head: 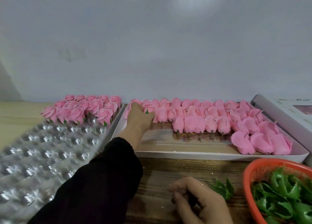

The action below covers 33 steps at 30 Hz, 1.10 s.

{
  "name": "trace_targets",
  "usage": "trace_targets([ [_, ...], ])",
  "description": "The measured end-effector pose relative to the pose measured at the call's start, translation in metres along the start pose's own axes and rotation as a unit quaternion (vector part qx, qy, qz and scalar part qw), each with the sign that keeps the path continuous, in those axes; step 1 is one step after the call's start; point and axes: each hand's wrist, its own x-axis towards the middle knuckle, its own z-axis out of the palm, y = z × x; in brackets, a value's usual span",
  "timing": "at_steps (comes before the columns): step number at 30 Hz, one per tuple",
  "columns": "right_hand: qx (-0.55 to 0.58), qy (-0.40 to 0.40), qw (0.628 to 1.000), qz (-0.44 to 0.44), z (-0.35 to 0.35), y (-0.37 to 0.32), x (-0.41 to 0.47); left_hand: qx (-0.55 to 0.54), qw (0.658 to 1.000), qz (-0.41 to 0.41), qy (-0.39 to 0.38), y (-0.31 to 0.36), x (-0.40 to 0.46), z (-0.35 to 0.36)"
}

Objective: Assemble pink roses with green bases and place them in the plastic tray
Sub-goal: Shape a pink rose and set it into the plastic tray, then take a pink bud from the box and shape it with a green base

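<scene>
- Far left: clear plastic tray (pixel 50 149) lay on the table (pixel 162 173), its near dimples bare; finished pink roses (pixel 84 109) with green bases stood upright in its far rows.
- Left hand (pixel 139 117), in a black sleeve (pixel 101 181), reached into the far left corner of the white box (pixel 202 156). Its fingers were curled over a rose with a green tip (pixel 146 112) showing at the knuckles; cannot tell whether they actually gripped it.
- Centre to right: loose pink rose heads (pixel 211 121) lay on their sides in rows inside the white box, stems toward the viewer.
- Near centre: right hand (pixel 197 200) rested low over the table, fingers curled loosely inward; what they held, if anything, was hidden.
- Just right of that hand: one green base (pixel 222 188) lay on the table.
- Far right: orange basket (pixel 249 171) held a heap of green bases (pixel 283 195).
</scene>
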Motion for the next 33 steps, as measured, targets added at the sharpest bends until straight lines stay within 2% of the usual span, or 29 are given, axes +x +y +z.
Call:
trace_targets([
  [4, -0.005, -0.003, 1.0, 0.01, 0.001, -0.001, -0.001, 0.015, 0.997, 0.031, 0.074, -0.008, 0.007, -0.057],
  [8, 0.011, -0.003, 1.0, 0.015, 0.003, -0.002, -0.002, 0.019, 0.987, 0.003, 0.158, -0.023, 0.011, -0.107],
  [12, 0.029, -0.017, 0.999, 0.032, 0.003, 0.001, -0.003, 0.008, 0.973, -0.024, 0.231, -0.037, 0.018, -0.128],
  [19, 0.023, -0.002, 0.999, 0.031, 0.004, 0.0, -0.001, 0.155, 0.967, 0.017, 0.199, -0.048, 0.029, -0.126],
  [23, 0.002, 0.022, 1.0, 0.015, 0.006, 0.0, -0.001, 0.243, 0.956, -0.011, 0.162, -0.054, 0.033, -0.124],
  [30, -0.019, 0.043, 0.999, -0.001, 0.007, -0.001, 0.001, 0.274, 0.95, -0.007, 0.148, -0.055, 0.037, -0.119],
  [33, -0.018, 0.036, 0.999, 0.007, 0.007, -0.001, 0.001, 0.301, 0.944, -0.029, 0.13, -0.054, 0.041, -0.121],
])
